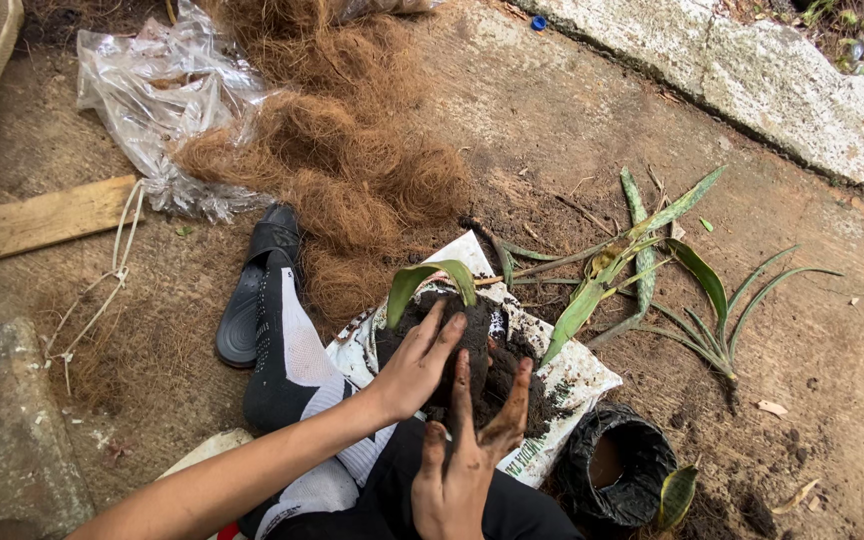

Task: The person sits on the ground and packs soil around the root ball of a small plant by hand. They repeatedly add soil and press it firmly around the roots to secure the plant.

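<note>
Over bare ground, left hand [414, 368] and right hand [464, 468] cup soil ball [472, 350], fingers spread.

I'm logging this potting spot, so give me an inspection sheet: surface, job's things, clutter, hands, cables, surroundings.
Surface: bare dirt ground, soil scattered about; a white sack spread under the work.
Job's things: soil ball with a green leaf, over the sack; coir heap; loose plants; black pot on its side.
Clutter: clear plastic bag, plank, white string, black sandal.
Hands: left hand pressed on the soil ball; right hand open, fingers spread, fingertips at the ball.
Cables: nothing seen.
Surroundings: concrete kerb at top right; stone slab at lower left.
</note>
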Action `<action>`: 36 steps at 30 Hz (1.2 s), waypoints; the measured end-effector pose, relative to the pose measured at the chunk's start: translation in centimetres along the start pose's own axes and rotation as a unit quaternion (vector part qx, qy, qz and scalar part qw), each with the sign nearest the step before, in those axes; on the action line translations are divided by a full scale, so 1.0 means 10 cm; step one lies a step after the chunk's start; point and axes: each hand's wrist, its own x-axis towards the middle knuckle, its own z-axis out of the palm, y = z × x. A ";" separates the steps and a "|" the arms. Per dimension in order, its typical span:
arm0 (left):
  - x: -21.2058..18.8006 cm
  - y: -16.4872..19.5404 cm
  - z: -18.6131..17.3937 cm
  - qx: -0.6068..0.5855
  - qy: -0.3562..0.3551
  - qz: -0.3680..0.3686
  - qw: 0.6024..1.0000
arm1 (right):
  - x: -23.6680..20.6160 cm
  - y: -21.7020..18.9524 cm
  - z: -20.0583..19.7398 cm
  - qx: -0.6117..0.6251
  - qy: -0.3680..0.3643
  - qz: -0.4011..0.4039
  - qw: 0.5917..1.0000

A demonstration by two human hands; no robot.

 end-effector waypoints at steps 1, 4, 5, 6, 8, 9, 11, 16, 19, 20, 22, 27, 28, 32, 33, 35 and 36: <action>0.00 0.00 -0.01 0.003 -0.009 -0.010 1.000 | 0.01 0.01 -0.01 0.011 0.014 0.000 1.000; 0.00 0.02 -0.01 0.004 -0.014 -0.023 1.000 | 0.03 0.02 -0.04 0.030 0.031 0.002 0.999; 0.00 0.02 -0.02 0.001 -0.009 -0.010 1.000 | 0.05 0.02 -0.04 0.029 0.022 0.003 0.999; 0.00 0.02 -0.01 0.000 -0.006 0.002 1.000 | 0.06 0.02 -0.04 0.028 0.014 0.007 0.999; 0.00 0.02 -0.01 -0.006 -0.006 0.009 1.000 | 0.07 0.03 -0.08 0.024 0.008 0.018 1.000; 0.01 0.01 -0.02 -0.008 -0.005 0.006 1.000 | 0.08 0.04 -0.08 0.023 0.007 0.023 0.999; 0.01 -0.01 -0.04 -0.013 -0.007 -0.005 1.000 | 0.08 0.03 -0.07 0.005 0.019 0.032 0.999; 0.04 -0.03 -0.05 -0.053 0.003 0.031 0.998 | 0.06 0.04 -0.04 0.003 0.001 0.032 0.999; 0.03 -0.05 -0.04 -0.041 0.005 -0.005 0.999 | 0.04 0.02 -0.02 0.006 0.006 0.011 1.000; 0.04 -0.05 -0.03 -0.039 0.006 -0.010 0.999 | 0.04 0.02 -0.02 -0.011 -0.013 0.003 1.000; 0.04 -0.07 -0.02 -0.034 0.005 -0.019 0.999 | 0.04 0.02 -0.02 -0.018 -0.033 0.003 0.999; 0.14 -0.12 -0.04 -0.272 -0.093 -0.062 0.956 | -0.01 0.04 0.00 0.130 0.042 0.025 0.990; 0.16 -0.12 -0.05 -0.378 -0.133 -0.092 0.912 | -0.03 0.06 -0.02 0.140 0.065 0.035 0.987; 0.20 -0.14 -0.13 -0.580 -0.281 0.027 0.764 | 0.00 0.22 -0.05 0.220 0.115 0.005 0.969; 0.21 -0.14 -0.14 -0.602 -0.264 0.010 0.754 | 0.01 0.25 -0.05 0.246 0.119 -0.016 0.962; 0.21 -0.14 -0.16 -0.607 -0.236 -0.011 0.759 | 0.01 0.25 -0.01 0.205 0.101 -0.039 0.973; 0.21 -0.13 -0.15 -0.592 -0.225 -0.013 0.774 | 0.02 0.24 0.01 0.185 0.090 -0.054 0.977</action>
